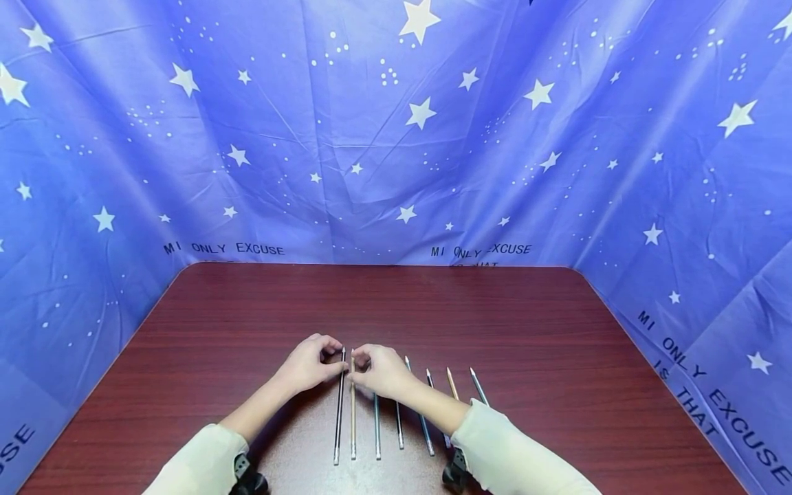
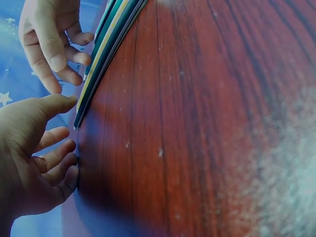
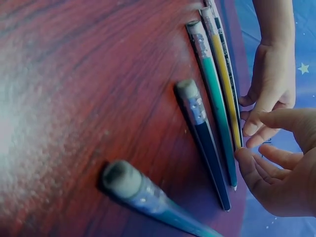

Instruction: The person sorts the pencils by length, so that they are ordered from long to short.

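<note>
Several pencils lie in a fanned row on the table, sharpened ends away from me and eraser ends near. Leftmost is a black pencil (image 1: 338,419), with a yellow pencil (image 1: 353,426) beside it and a green pencil (image 1: 377,430) to the right. My left hand (image 1: 309,364) is at the black pencil's far end, its thumb reaching across near the tip and its fingers loosely bent. My right hand (image 1: 383,371) is at the yellow pencil's tip; in the right wrist view a fingertip (image 3: 240,154) appears to touch it, with the thumb apart from the fingers.
Right of these lie a dark pencil (image 1: 399,426), a teal pencil (image 1: 426,433), another dark pencil (image 1: 430,378), another yellow pencil (image 1: 453,381) and another teal pencil (image 1: 478,385), some partly under the right forearm. A blue star-patterned curtain (image 1: 371,137) surrounds the wooden table (image 1: 278,295).
</note>
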